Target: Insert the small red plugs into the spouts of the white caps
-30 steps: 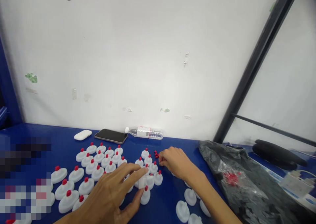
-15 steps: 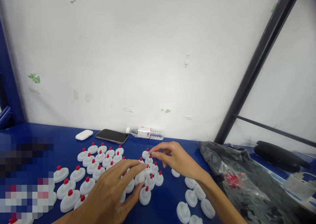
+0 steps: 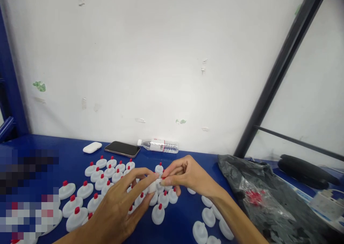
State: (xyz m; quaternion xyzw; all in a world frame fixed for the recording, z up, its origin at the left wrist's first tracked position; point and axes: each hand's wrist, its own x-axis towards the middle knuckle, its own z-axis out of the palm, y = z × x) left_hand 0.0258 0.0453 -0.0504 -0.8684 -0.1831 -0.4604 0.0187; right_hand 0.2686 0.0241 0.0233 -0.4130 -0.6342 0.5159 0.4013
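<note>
Wall: a white painted wall (image 3: pixel 161 61) with scraps of tape and green marks rises along the far side; a black metal post (image 3: pixel 279 75) slants up at right.
Bench: a glossy blue bench (image 3: pixel 176 229) carries everything.
Left hand: the left hand (image 3: pixel 122 201) has its grip narrow, thumb and fingers holding a small white plastic piece (image 3: pixel 152 187).
Right hand: the right hand (image 3: pixel 185 176) meets it from the right, grip pinched on a small red piece (image 3: pixel 163 178), mostly hidden by the fingers, right at the white piece.
Red-tipped rows: white plastic discs with red tips (image 3: pixel 95 201) stand upright at left; more, including a near one (image 3: pixel 158 214), cluster under and around the hands.
Plain discs: white plastic discs without red tips (image 3: pixel 208 217) lie near right.
Far edge: a white rounded case (image 3: pixel 92 147), a dark-screened smartphone (image 3: pixel 122 149) and a clear labelled plastic bottle (image 3: pixel 158 146) on its side.
Right side: a crumpled black plastic bag (image 3: pixel 233 168) lies under a clear bag of red pieces (image 3: pixel 255 197).
</note>
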